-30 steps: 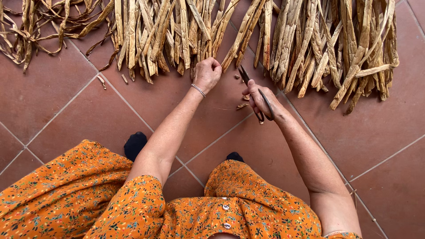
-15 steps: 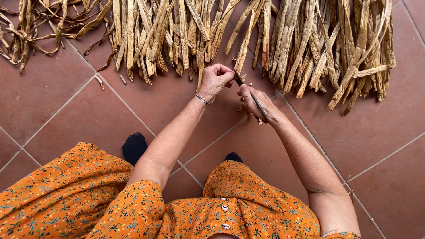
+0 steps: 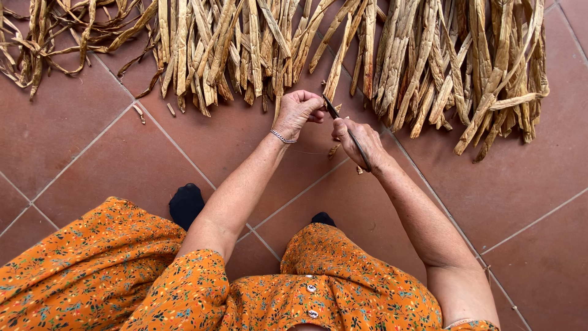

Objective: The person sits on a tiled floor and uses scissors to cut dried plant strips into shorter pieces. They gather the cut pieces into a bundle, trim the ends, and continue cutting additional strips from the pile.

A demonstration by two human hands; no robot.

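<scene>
My left hand [image 3: 298, 110], with a thin silver bracelet at the wrist, grips the lower end of a long dried tan plant strip [image 3: 336, 70] that runs up into the pile. My right hand [image 3: 358, 138] is closed on a dark slim knife [image 3: 347, 132], its tip touching the strip right beside my left fingers. Both hands meet above the reddish floor tiles, just below the row of dried strips.
A wide row of dried tan strips [image 3: 422, 67] lies across the top of the terracotta tile floor [image 3: 79, 147]. Thinner curled scraps [image 3: 43, 37] sit at the top left. Small bits [image 3: 139, 111] lie on the tiles. My orange flowered dress [image 3: 110, 276] and dark-socked feet [image 3: 185, 203] fill the bottom.
My left hand drew back from the pile holding one strip and closed in beside my right hand. The knife tip came up against the strip.
</scene>
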